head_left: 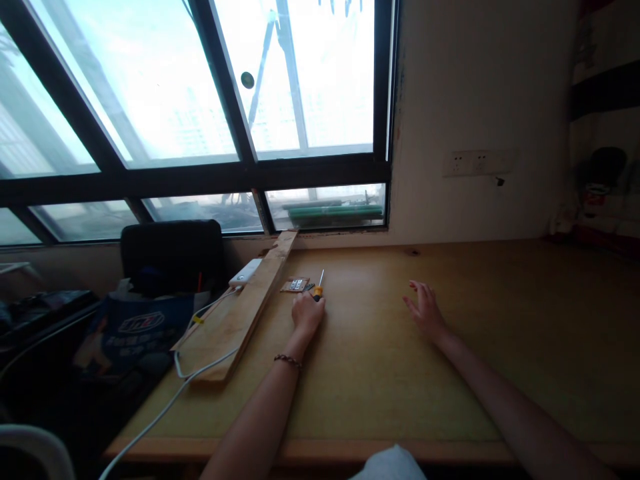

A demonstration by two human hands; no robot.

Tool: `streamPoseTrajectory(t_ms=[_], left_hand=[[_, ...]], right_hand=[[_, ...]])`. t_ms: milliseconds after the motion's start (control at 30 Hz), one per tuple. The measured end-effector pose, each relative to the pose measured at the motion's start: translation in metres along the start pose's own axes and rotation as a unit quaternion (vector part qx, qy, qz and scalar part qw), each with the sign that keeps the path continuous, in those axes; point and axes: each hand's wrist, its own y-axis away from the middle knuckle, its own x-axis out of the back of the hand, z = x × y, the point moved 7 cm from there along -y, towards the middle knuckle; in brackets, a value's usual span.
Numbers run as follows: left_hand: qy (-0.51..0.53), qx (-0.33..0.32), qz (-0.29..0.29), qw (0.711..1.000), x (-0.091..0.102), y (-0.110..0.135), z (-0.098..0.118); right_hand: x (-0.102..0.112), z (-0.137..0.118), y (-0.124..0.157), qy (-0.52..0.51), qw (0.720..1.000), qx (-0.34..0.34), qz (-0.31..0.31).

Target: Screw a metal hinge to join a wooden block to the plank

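Note:
My left hand lies on the wooden table with its fingers curled around the orange handle of a screwdriver, whose metal shaft points away toward the window. Just beyond that hand lies a small brown board with metal parts. My right hand rests flat on the bare tabletop further right, fingers spread and holding nothing. A beaded bracelet is on my left wrist.
A long wooden plank lies diagonally along the table's left side with a white power strip and white cable on it. A black chair and a blue bag stand left of the table. Wall sockets sit above.

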Motion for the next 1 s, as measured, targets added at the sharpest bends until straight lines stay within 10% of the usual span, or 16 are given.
streamPoseTrajectory(t_ms=[1000], left_hand=[[-0.077, -0.023, 0.017, 0.997, 0.005, 0.013, 0.015]], right_hand=[[-0.003, 0.001, 0.001, -0.025, 1.000, -0.008, -0.009]])
